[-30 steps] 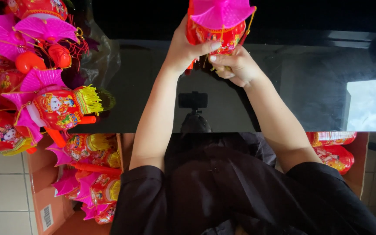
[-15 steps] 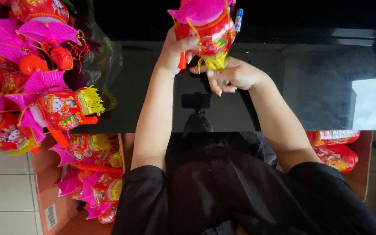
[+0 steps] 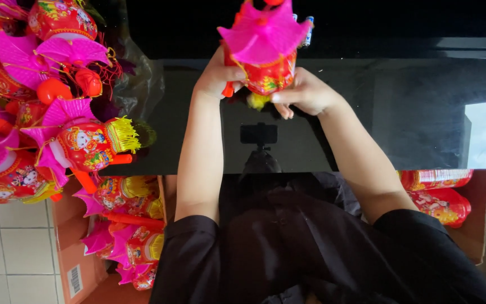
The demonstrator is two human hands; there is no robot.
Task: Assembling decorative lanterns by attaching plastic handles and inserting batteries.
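Lantern (image 3: 265, 50) has tipped closer since before, both hands, left hand (image 3: 217, 73) and right hand (image 3: 305, 93), gripping it over the glossy black counter (image 3: 400, 112); piled lanterns (image 3: 57, 112) crowd its left edge, right side's open.

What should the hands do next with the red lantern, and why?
Probably keep the left hand steady on the lantern while the right hand works at its bottom. Both hands grip it above the black table, and the right fingers sit by the yellow tassel underneath.
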